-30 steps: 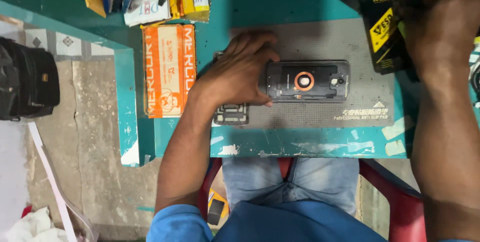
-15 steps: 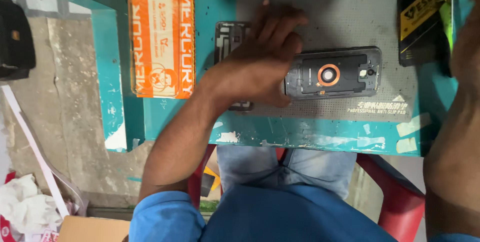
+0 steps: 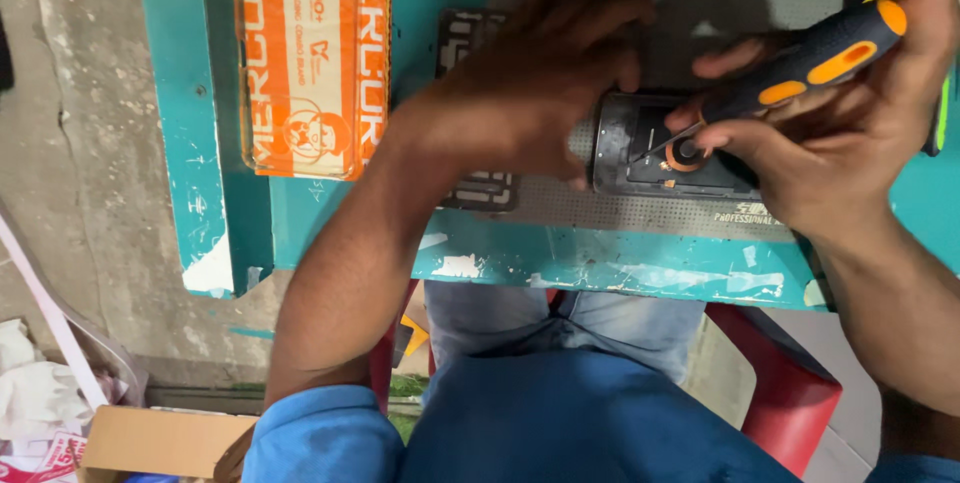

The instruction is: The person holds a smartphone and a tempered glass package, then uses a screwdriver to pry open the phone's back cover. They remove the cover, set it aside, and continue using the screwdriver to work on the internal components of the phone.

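The left hand (image 3: 530, 93) lies flat, palm down, on the grey work mat (image 3: 620, 208) that covers the near part of the teal table (image 3: 330, 233). Its fingers are spread and loose, closed on nothing; the fingertips press against the left end of a dark, opened phone (image 3: 640, 158) that lies on the mat close to the table's near edge. Under the wrist and palm sits a black plastic frame (image 3: 480, 188) with cut-out slots, partly hidden by the hand.

The right hand (image 3: 840, 133) comes in from the right edge of the table and is closed around a screwdriver (image 3: 800, 68) with a black handle and orange inlays. The grip is tight: thumb and forefinger pinch low near the shaft while the other fingers wrap the handle. The thin metal tip rests on the phone's exposed inside, just beside a small orange ring (image 3: 685, 155) that the fingertips also touch.

An orange cardboard box (image 3: 310, 53) with white print lies closed on the table, left of the mat and well apart from the phone; what it holds cannot be seen. On the floor by the table's near-left corner stands an open brown carton (image 3: 150, 438), its contents out of sight, with crumpled white material (image 3: 35, 393) beside it. A red plastic chair (image 3: 780, 383) shows under the person's legs.
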